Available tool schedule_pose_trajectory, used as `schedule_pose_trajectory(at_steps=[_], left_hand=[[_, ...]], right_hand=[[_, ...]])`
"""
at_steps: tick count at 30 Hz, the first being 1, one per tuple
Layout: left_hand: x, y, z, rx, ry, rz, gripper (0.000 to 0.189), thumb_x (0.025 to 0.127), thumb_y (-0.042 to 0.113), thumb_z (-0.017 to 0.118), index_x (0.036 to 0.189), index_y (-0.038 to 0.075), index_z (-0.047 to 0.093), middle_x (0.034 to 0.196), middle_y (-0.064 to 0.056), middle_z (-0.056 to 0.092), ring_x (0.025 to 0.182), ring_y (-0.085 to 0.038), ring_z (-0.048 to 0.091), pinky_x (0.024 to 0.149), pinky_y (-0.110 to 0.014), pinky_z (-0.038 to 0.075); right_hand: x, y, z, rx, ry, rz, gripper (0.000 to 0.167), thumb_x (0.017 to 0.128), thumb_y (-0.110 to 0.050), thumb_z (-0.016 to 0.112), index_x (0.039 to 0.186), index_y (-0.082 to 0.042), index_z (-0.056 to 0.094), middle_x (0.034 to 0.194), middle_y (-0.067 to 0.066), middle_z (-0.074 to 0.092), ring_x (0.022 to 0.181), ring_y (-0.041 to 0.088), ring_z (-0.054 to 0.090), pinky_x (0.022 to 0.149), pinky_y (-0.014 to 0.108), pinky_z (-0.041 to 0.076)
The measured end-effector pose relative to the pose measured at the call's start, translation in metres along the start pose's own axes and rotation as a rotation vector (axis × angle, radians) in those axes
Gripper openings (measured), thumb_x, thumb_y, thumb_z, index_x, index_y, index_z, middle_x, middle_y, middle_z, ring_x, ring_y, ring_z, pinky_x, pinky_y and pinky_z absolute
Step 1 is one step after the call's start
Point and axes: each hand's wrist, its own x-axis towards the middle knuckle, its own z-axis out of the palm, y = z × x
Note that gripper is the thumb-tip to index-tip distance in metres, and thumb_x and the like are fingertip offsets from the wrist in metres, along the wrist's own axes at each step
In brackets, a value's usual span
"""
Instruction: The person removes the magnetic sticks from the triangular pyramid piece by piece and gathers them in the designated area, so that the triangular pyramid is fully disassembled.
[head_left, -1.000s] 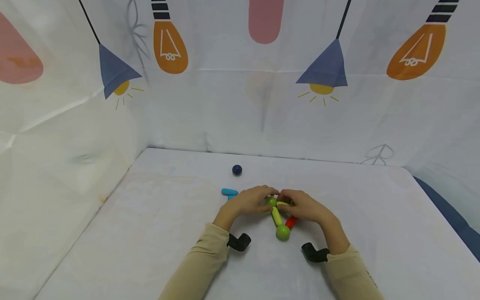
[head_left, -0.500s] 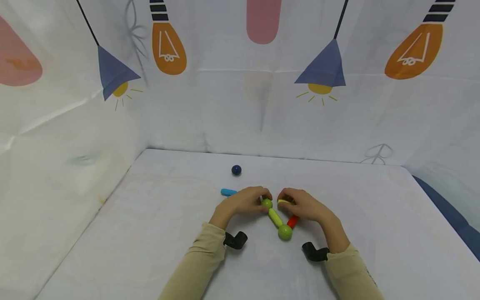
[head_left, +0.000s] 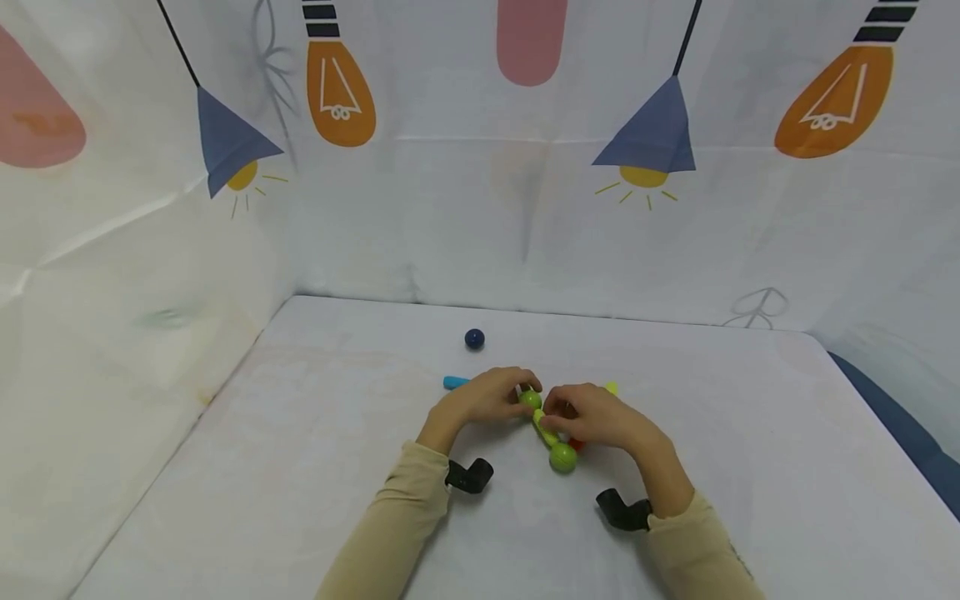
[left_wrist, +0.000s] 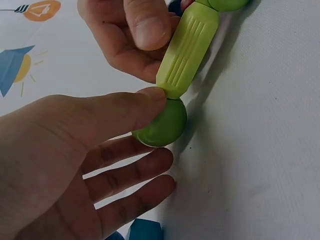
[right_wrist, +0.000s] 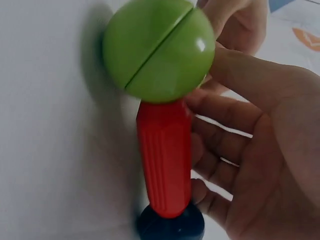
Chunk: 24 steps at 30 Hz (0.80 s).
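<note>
My left hand (head_left: 487, 396) pinches a green ball (left_wrist: 165, 125) between thumb and fingers. From that ball a yellow-green toy building rod (left_wrist: 187, 52) runs to a second green ball (head_left: 563, 457) nearer me. My right hand (head_left: 596, 417) has its thumb and fingertips on the yellow-green rod. In the right wrist view a red rod (right_wrist: 165, 155) joins the second ball, with a dark blue ball (right_wrist: 172, 225) at its other end. The fingers of my right hand lie behind the red rod there. From the head, my right hand covers most of the red rod.
A yellow rod (head_left: 612, 387) lies just beyond my right hand. Past my left hand lies a blue rod (head_left: 454, 382), partly covered. A loose dark blue ball (head_left: 474, 339) sits toward the back of the white table (head_left: 300, 433). A printed cloth (head_left: 465, 217) hangs behind.
My right hand has left the yellow rod lying on the table and moved left onto the yellow-green rod. My left hand, still on its green ball, has shifted slightly left.
</note>
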Motion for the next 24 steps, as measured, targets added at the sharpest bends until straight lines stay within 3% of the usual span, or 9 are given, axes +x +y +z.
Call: schedule_pose_trajectory(at_steps=[5, 16, 20, 24], left_hand=[[0.000, -0.001, 0.000, 0.029, 0.004, 0.019, 0.032, 0.092, 0.021, 0.062, 0.122, 0.012, 0.058, 0.112, 0.000, 0.062, 0.095, -0.014, 0.058, 0.080, -0.023, 0.046], [0.001, -0.002, 0.000, 0.117, 0.047, -0.002, 0.032, 0.094, 0.022, 0.058, 0.125, 0.015, 0.058, 0.116, 0.001, 0.063, 0.099, -0.013, 0.058, 0.086, -0.026, 0.046], [0.001, -0.002, -0.004, 0.136, 0.172, -0.029, 0.033, 0.094, 0.022, 0.059, 0.126, 0.014, 0.058, 0.116, -0.001, 0.063, 0.097, -0.015, 0.059, 0.084, -0.029, 0.048], [0.000, -0.006, -0.013, 0.045, 0.343, -0.005, 0.034, 0.091, 0.020, 0.063, 0.123, 0.010, 0.059, 0.112, -0.003, 0.063, 0.091, -0.018, 0.061, 0.077, -0.030, 0.051]], right_hand=[[-0.001, -0.006, 0.003, -0.016, -0.009, 0.025, 0.027, 0.087, -0.031, 0.067, 0.100, -0.008, 0.062, 0.073, -0.005, 0.060, 0.055, 0.006, 0.052, 0.058, 0.023, 0.043], [0.000, -0.003, 0.004, -0.042, -0.004, -0.042, 0.023, 0.089, -0.026, 0.064, 0.103, -0.007, 0.061, 0.075, -0.005, 0.059, 0.065, 0.005, 0.050, 0.061, 0.021, 0.042], [0.000, -0.002, 0.005, -0.031, -0.059, -0.043, 0.022, 0.088, -0.027, 0.066, 0.102, -0.009, 0.063, 0.074, -0.006, 0.056, 0.066, 0.005, 0.049, 0.062, 0.021, 0.042], [0.001, -0.001, 0.006, -0.045, -0.071, -0.031, 0.023, 0.089, -0.029, 0.065, 0.103, -0.010, 0.064, 0.075, -0.007, 0.056, 0.067, 0.005, 0.049, 0.061, 0.022, 0.042]])
